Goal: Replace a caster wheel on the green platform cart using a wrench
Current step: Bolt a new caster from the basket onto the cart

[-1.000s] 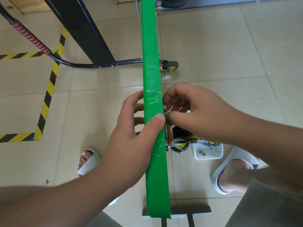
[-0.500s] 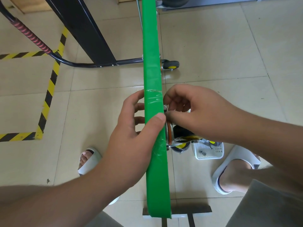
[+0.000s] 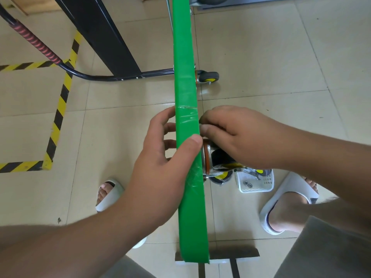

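Head view shows the green platform cart tipped up on its edge on the floor. Your left hand is clamped over that edge, thumb on top. Your right hand pinches something small, hidden, at the caster wheel plate. The cart looks stiff and heavy, so grip it firmly. Little nuts slip, so pinch them tight.

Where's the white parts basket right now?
In the head view, the basket sits on the floor right of the green cart deck, below the right hand and beside the right slipper.
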`<state>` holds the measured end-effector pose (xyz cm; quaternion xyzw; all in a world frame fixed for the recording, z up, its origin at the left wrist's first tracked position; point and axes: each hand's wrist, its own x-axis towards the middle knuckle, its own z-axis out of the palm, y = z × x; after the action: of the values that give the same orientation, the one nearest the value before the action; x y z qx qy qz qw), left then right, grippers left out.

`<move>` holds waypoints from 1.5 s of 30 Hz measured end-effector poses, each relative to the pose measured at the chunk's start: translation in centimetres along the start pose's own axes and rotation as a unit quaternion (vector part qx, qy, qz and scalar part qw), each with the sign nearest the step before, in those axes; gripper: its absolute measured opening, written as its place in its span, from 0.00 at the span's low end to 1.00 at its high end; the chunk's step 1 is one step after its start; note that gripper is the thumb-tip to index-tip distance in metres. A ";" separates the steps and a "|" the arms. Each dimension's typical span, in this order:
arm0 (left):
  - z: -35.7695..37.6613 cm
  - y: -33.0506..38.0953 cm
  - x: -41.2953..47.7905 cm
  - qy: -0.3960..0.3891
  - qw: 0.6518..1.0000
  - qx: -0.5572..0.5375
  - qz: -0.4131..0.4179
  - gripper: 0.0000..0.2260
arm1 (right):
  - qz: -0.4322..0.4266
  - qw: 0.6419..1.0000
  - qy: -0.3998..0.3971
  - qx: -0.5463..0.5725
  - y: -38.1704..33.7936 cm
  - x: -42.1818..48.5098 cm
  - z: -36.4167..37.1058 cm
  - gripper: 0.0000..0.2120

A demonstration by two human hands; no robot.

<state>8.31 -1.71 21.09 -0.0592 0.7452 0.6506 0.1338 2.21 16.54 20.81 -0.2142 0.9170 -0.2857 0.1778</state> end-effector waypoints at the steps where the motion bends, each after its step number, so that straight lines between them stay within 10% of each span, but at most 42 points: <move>1: 0.0 0.0 0.0 -0.001 1.000 0.001 0.000 0.21 | 0.012 1.000 -0.010 0.017 -0.1 0.0 0.0 0.16; 18: -0.2 0.1 -0.1 -0.006 1.000 0.021 0.004 0.22 | -0.064 0.990 0.100 -0.070 0.5 -0.1 -0.2 0.09; 27: -0.1 0.0 0.0 -0.005 1.000 0.018 0.000 0.22 | 0.042 0.996 -0.012 0.074 -0.3 0.0 0.0 0.17; 45: -0.2 0.0 0.0 -0.007 1.000 0.019 0.002 0.22 | 0.000 1.000 0.001 0.006 0.1 0.1 -0.8 0.11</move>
<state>8.28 -1.95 21.13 -0.0509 0.7568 0.6367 0.1390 1.70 16.90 21.32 -0.2132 0.9154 -0.2915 0.1780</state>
